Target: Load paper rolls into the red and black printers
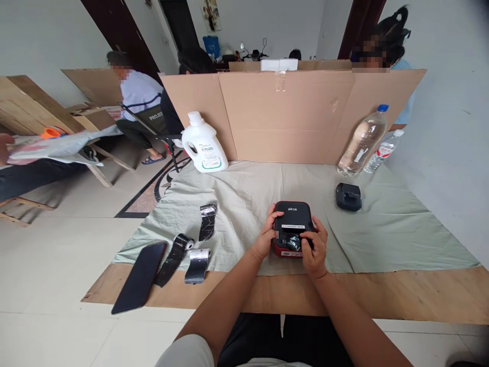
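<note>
A small box-shaped device (293, 216), black on top with a red lower edge and white label strips, rests on the cloth in front of me. My left hand (266, 237) grips its left side, fingers and thumb bent over the edge. At the lower right corner, my right hand (315, 250) has its thumb and fingers bent against the device. Between the hands, a shiny black piece (293, 241) lies at a recess in the device's near part; whether the right fingers pinch it cannot be made out.
To the left lie a dark phone (139, 278) and curled black strips (207, 222) (174, 259), plus a small roll (197, 265). A white jug (204, 145), large bottle (362, 142), smaller bottle (383, 151) and black gadget (348, 197) stand farther back. Cardboard (282, 120) walls off the rear; people sit beyond.
</note>
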`<move>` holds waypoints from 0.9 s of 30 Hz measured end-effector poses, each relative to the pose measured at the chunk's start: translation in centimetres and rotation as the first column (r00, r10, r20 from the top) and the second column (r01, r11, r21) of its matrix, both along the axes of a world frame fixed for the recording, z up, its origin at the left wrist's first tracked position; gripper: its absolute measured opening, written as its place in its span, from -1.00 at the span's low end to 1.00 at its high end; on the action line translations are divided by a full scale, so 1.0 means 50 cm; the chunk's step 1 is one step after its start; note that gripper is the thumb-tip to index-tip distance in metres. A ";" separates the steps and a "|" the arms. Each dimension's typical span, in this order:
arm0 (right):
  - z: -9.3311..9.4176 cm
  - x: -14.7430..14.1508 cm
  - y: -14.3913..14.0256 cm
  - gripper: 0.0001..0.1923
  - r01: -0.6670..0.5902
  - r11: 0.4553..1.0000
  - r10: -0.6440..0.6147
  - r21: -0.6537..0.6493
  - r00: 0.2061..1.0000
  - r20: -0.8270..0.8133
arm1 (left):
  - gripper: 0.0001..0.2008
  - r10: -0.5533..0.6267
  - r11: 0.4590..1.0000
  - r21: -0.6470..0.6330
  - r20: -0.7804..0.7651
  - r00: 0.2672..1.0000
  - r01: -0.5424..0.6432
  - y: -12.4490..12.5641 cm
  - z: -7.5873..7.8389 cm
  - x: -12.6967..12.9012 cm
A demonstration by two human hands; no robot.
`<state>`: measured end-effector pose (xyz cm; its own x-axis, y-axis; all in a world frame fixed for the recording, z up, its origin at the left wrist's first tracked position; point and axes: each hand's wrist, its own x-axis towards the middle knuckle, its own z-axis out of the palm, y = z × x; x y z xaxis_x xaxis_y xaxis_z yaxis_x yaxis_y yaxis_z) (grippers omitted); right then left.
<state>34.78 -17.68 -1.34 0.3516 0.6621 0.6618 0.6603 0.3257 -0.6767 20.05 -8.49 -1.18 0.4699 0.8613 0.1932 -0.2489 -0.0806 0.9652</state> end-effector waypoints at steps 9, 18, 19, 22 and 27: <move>-0.003 -0.007 0.004 -0.57 -0.016 1.000 0.017 0.020 0.997 -0.072 | -0.28 -0.016 1.000 0.007 0.013 1.000 0.016 0.003 0.002 -0.004; -0.034 0.003 0.010 -0.48 -0.125 0.991 0.133 0.053 0.973 -0.190 | -0.08 -0.037 0.993 -0.108 0.101 0.994 0.048 -0.003 0.020 0.005; -0.038 0.007 0.011 -0.46 -0.149 0.986 0.160 0.069 0.968 -0.192 | -0.12 -0.038 0.993 -0.110 0.068 0.997 0.045 -0.002 0.021 0.003; -0.044 0.014 0.014 -0.41 -0.176 0.978 0.196 0.110 0.960 -0.202 | -0.30 0.029 0.999 -0.032 -0.118 0.993 -0.033 0.003 0.033 -0.006; -0.047 0.017 0.018 -0.45 -0.155 0.981 0.176 0.114 0.965 -0.196 | -0.66 0.391 0.874 0.471 -0.529 0.753 -0.123 0.020 0.110 0.013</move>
<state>35.64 -16.79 -3.69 0.3768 0.6588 0.6512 0.4428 0.4894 -0.7513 20.69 -7.51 4.31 0.3726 0.8804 0.2934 0.4462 -0.4471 0.7752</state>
